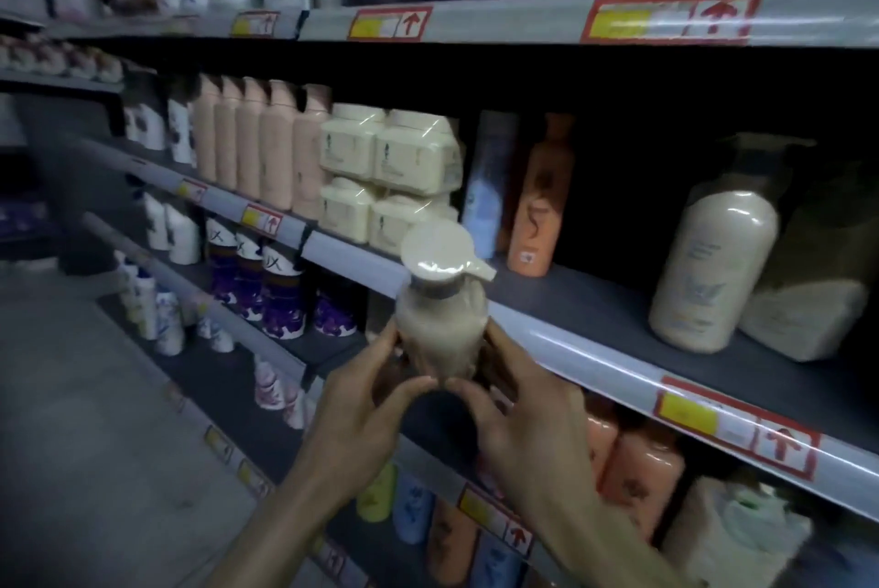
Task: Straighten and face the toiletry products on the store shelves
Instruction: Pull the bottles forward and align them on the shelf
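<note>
Holding a cream pump bottle [440,330] out in front of the middle shelf [594,349], the person has both hands closed around its lower body. The head view is the only one, so all of this comes from it. The left hand [361,402] wraps the bottle's left side, thumb curled across the front near the base; the right hand [523,416] mirrors it on the right, its thumb tip nearly meeting the other. The bottle is upright, clear of the shelf, with its pump spout pointing right. The label side cannot be made out through the blur.

On the shelf beyond, there is an open stretch of deck between an orange bottle [535,207] at the far left of the gap and a larger cream pump bottle [708,254] to the right. Stacked cream tubs [390,173] sit further left.

The step in hand looks like placing this bottle back facing front. To do it well, I would judge it best to keep the two-sided grip low, turn the bottle so its label faces the aisle, set the base flat near the shelf's front lip, and line it up beside the matching cream bottle without nudging the orange one.
</note>
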`<control>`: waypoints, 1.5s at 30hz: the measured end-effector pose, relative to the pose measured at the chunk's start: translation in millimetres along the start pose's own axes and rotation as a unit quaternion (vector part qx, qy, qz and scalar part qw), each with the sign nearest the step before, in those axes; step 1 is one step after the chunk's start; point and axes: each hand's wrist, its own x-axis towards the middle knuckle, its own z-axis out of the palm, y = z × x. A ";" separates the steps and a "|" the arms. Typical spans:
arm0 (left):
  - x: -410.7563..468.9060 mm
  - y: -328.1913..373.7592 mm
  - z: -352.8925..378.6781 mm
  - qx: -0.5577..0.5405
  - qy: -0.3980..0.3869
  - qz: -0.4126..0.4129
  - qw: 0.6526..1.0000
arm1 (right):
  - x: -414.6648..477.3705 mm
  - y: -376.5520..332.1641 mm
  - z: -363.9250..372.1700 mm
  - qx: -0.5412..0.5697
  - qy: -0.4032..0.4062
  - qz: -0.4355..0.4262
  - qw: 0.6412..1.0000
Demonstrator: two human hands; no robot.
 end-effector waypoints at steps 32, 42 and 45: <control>97.4 -283.0 -40.5 0.120 -0.134 -0.175 0.968 | 53.3 122.5 261.0 0.075 -0.101 0.207 0.970; 97.2 -282.5 -18.9 0.188 0.062 -0.175 0.965 | 79.3 108.0 254.2 0.044 -0.261 0.236 0.935; 105.8 -288.5 -21.2 0.186 0.044 -0.188 0.963 | 85.7 105.4 254.2 0.047 -0.288 0.243 0.925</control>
